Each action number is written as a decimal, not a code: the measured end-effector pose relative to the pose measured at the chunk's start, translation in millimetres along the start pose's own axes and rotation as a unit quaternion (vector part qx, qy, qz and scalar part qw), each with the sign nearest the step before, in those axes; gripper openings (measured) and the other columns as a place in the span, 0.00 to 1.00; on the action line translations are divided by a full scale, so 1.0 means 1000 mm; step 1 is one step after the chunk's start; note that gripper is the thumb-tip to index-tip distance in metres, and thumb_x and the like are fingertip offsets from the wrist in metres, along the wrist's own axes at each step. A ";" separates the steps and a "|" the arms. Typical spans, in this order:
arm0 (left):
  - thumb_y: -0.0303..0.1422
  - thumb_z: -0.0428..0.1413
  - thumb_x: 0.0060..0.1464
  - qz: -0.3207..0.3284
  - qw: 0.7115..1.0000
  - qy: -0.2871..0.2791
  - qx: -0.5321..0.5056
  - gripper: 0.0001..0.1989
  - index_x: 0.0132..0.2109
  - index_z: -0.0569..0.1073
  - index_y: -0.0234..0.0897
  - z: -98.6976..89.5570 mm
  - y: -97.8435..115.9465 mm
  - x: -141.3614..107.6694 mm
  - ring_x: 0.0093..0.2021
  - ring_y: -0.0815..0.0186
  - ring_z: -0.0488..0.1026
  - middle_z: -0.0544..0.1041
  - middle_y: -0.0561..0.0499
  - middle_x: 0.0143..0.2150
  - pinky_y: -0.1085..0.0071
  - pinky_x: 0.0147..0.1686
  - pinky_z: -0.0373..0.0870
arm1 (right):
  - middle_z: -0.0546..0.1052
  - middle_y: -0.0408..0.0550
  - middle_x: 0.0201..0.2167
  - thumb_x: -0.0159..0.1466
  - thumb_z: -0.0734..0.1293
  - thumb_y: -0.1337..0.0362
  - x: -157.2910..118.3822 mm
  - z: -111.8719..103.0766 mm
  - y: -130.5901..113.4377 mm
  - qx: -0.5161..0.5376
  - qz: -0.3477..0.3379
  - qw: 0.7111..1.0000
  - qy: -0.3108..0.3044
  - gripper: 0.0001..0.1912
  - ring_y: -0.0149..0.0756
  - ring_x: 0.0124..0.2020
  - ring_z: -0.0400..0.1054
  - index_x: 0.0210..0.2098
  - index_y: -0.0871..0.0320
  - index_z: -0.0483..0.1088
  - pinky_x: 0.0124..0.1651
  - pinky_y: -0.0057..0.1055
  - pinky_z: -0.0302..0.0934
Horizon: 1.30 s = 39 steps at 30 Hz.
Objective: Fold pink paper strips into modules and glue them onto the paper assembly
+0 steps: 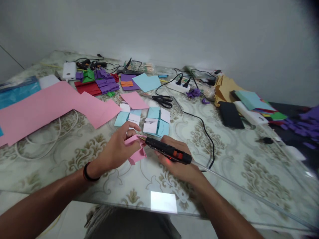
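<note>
My left hand [121, 147] is closed on a folded piece of pink paper [136, 156], thumb and fingers pinching its upper part. My right hand [176, 162] grips a black glue gun [166, 150] with a small red light and a long clear glue stick [239, 182] in its back end. The gun's metal tip is at the top edge of the folded pink paper; whether it touches cannot be made out. Just beyond the hands lie folded blue and white paper pieces [163, 127].
Large pink sheets [50, 106] lie at left. Black scissors [163, 100], a white power strip [178, 86] and purple folded paper [107, 83] are farther back. A black phone-like object [230, 114] and brown paper [225, 88] lie at right. A black cable [204, 127] curves beside my right hand.
</note>
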<state>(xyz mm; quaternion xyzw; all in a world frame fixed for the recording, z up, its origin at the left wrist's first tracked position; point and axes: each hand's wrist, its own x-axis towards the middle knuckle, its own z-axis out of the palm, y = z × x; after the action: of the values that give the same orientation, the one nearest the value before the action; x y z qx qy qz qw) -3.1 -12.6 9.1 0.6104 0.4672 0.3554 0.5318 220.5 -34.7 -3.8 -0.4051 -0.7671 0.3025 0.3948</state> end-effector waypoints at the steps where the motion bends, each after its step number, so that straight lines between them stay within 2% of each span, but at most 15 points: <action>1: 0.29 0.58 0.58 0.000 1.000 0.000 -0.003 0.12 0.48 0.67 0.42 0.000 0.000 0.000 0.27 0.69 0.73 0.79 0.55 0.33 0.77 0.26 0.68 | 0.64 0.41 0.24 0.66 0.67 0.68 0.000 0.000 0.000 -0.002 0.001 1.000 -0.001 0.13 0.34 0.26 0.61 0.26 0.53 0.62 0.29 0.33 0.55; 7: 0.28 0.58 0.57 0.007 1.000 0.001 0.002 0.13 0.49 0.67 0.42 0.001 0.004 -0.002 0.34 0.64 0.78 0.80 0.54 0.34 0.74 0.29 0.72 | 0.65 0.40 0.25 0.65 0.67 0.69 0.000 0.001 -0.002 -0.013 0.016 1.000 -0.005 0.12 0.34 0.26 0.62 0.27 0.53 0.63 0.30 0.32 0.56; 18: 0.28 0.59 0.56 0.000 1.000 0.000 -0.008 0.13 0.48 0.68 0.42 0.001 0.005 -0.002 0.31 0.67 0.76 0.79 0.56 0.33 0.77 0.26 0.71 | 0.65 0.39 0.24 0.65 0.66 0.70 0.000 0.001 -0.002 -0.020 0.020 1.000 -0.003 0.14 0.32 0.25 0.62 0.26 0.54 0.60 0.29 0.32 0.56; 27: 0.29 0.59 0.57 0.003 1.000 0.001 -0.007 0.12 0.48 0.68 0.42 0.000 0.006 -0.002 0.34 0.64 0.78 0.80 0.55 0.34 0.75 0.28 0.73 | 0.66 0.40 0.24 0.64 0.67 0.70 0.000 0.001 0.000 -0.018 0.026 0.999 -0.003 0.13 0.33 0.26 0.63 0.26 0.54 0.61 0.30 0.31 0.57; 32: 0.28 0.59 0.56 -0.002 1.000 0.015 0.002 0.14 0.49 0.69 0.42 0.000 0.003 -0.002 0.31 0.65 0.77 0.80 0.55 0.33 0.75 0.26 0.70 | 0.67 0.40 0.24 0.64 0.67 0.70 0.000 -0.001 -0.001 -0.020 0.036 0.999 -0.004 0.12 0.33 0.25 0.63 0.26 0.53 0.62 0.29 0.32 0.57; 39: 0.25 0.57 0.56 0.028 0.998 0.027 0.039 0.13 0.48 0.69 0.42 -0.002 0.002 -0.002 0.26 0.71 0.71 0.76 0.59 0.29 0.77 0.25 0.64 | 0.65 0.39 0.23 0.63 0.66 0.71 0.001 -0.003 -0.004 -0.032 0.031 0.999 0.003 0.13 0.32 0.24 0.61 0.25 0.53 0.60 0.28 0.31 0.56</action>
<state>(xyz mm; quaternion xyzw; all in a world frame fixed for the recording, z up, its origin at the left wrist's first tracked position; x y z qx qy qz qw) -5.4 -13.4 11.8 0.6337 0.4781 0.3678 0.4844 221.3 -35.3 1.0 -0.4419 -0.7622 0.2888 0.3746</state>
